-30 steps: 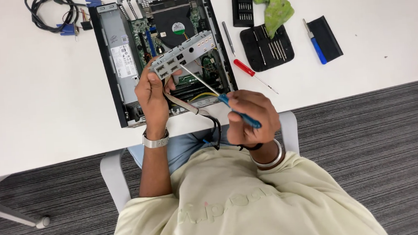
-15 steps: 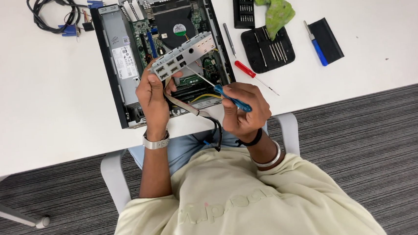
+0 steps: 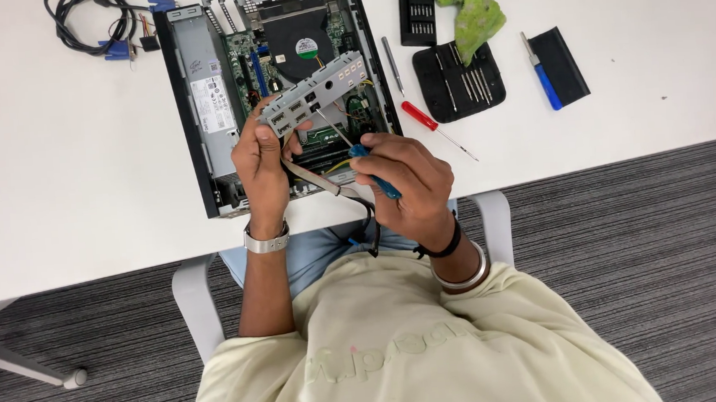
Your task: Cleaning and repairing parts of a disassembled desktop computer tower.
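Over the open computer case point(image 3: 203, 145), left hand point(image 3: 261, 161) grips a perforated metal plate point(image 3: 313, 95).

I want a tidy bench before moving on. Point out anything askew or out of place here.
The grey metal port panel is off the open computer case, held tilted above it by the left hand. A red screwdriver lies loose and slanted beside the case, and a green cloth is crumpled over the bit holder.
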